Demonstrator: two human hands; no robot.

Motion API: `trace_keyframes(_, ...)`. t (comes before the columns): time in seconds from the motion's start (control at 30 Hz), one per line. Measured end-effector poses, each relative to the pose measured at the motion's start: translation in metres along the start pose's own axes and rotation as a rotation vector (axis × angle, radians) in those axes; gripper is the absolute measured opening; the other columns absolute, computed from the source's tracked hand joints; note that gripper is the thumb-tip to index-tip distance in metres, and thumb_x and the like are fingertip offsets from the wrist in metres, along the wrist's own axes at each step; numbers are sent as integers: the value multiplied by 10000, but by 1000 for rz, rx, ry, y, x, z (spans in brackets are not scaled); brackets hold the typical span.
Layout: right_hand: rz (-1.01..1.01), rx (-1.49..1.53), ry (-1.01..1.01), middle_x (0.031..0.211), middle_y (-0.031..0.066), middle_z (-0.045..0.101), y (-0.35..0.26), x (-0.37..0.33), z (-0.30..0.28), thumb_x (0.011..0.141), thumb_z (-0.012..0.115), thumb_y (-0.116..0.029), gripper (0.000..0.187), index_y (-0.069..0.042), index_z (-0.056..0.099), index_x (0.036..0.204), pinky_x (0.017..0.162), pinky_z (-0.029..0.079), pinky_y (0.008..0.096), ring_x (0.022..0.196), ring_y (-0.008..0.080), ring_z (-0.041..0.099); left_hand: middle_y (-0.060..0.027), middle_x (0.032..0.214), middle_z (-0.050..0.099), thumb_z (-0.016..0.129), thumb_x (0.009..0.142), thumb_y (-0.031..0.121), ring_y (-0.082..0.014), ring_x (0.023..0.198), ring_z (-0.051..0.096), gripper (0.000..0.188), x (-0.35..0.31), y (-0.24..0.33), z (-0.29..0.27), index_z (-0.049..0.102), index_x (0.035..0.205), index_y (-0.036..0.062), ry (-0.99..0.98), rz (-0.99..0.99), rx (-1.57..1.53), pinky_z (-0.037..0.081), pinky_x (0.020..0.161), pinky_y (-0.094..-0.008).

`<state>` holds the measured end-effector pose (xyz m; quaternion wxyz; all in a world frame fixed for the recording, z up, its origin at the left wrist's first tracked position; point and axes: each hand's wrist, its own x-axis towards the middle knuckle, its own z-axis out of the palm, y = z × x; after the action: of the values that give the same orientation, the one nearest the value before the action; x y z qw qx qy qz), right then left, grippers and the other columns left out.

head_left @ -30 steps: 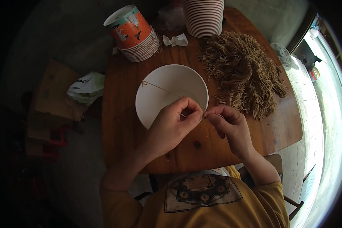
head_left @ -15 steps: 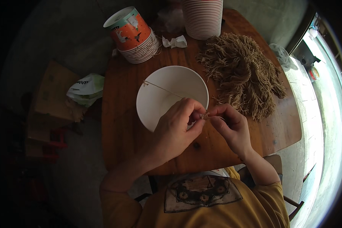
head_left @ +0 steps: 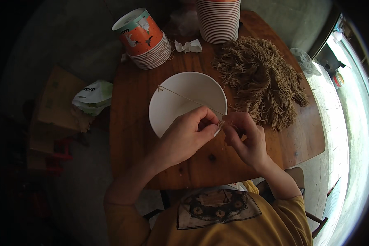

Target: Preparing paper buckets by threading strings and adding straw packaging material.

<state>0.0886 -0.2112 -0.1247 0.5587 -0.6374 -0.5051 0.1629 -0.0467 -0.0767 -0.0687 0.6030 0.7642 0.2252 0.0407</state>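
Observation:
A white paper bucket [head_left: 168, 108] stands mouth up on the wooden table before me. A thin tan cord [head_left: 185, 97] is knotted at its far-left rim and runs across the mouth to my fingers at the near-right rim. My left hand [head_left: 188, 131] lies over the near rim, thumb and forefinger pinched on the cord's end there. Just right of it, my right hand [head_left: 248, 137] has its fingertips closed at the same spot, meeting the cord. The exact loop or knot between the fingertips is too small to make out.
A shaggy heap of tan cords [head_left: 264, 82] lies at the right. Behind stand a tall stack of white-rimmed buckets [head_left: 218, 22] and a shorter, tilted orange stack [head_left: 141, 39]. Crumpled white paper [head_left: 188, 46] lies between them. A cardboard box [head_left: 61, 98] and plastic bag [head_left: 93, 96] are left of the table [head_left: 131, 135].
The bucket has shifted slightly right. My left hand has moved a little down, and my right hand has turned, its fingers curling more at the cord by the rim.

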Motion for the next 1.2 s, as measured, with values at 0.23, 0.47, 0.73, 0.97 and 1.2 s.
trace_keyframes(0.23,105,85,-46,688,40,658,-6,1,-1,909,581,-47,229,-55,536,1133,540,504,240,577,102,644,24,906,573,550,956,125,-35,785,518,115,2,2,-2,560,1023,32,-37,17,73,458,703,-210)
trace_keyframes(0.47,0,84,0,803,70,673,5,-3,1,892,594,-25,224,-39,522,1103,590,526,250,706,136,684,22,897,568,540,960,139,-41,772,515,115,4,3,-1,553,1004,33,-24,11,99,455,702,-215)
trace_keyframes(0.73,-14,79,-10,834,59,664,7,-3,2,874,630,-37,174,-32,533,1018,625,530,261,728,149,677,-4,896,557,499,968,103,-70,810,513,79,4,2,1,517,989,29,-6,71,193,452,732,-242)
trace_keyframes(0.97,-9,123,-10,848,62,651,8,-4,3,863,613,-19,147,-28,532,986,583,521,252,703,141,664,-119,864,564,487,960,74,-229,777,600,84,4,0,2,432,965,10,76,228,250,472,694,-362)
trace_keyframes(1.2,16,122,-8,846,58,648,8,-4,4,863,612,-18,146,-27,523,978,563,536,250,704,127,665,-76,928,591,505,952,78,-172,828,601,93,4,-1,0,469,1009,14,7,119,55,481,745,-324)
